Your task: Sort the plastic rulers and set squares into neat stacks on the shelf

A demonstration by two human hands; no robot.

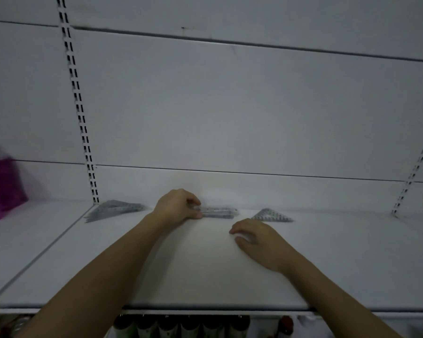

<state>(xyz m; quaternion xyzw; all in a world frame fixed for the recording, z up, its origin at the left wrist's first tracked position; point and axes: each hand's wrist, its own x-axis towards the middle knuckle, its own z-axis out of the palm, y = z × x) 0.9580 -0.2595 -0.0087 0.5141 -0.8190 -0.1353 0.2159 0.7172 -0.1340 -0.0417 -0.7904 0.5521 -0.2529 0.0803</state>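
A stack of clear straight rulers (pixel 219 212) lies near the back of the white shelf (pixel 181 269). My left hand (pixel 177 206) grips the left end of that stack, fingers curled over it. Left of it lies a pile of long clear set squares (pixel 114 209). A smaller pile of triangular set squares (pixel 270 215) sits to the right. In front of this smaller pile my right hand (pixel 257 237) hovers just above the shelf, fingers loosely curled and holding nothing.
A clear jar of pink-purple contents (pixel 0 184) stands on the neighbouring shelf at far left. Slotted uprights (pixel 80 111) run up the white back wall at both sides. Dark bottle tops (pixel 181 325) show below the shelf's front edge.
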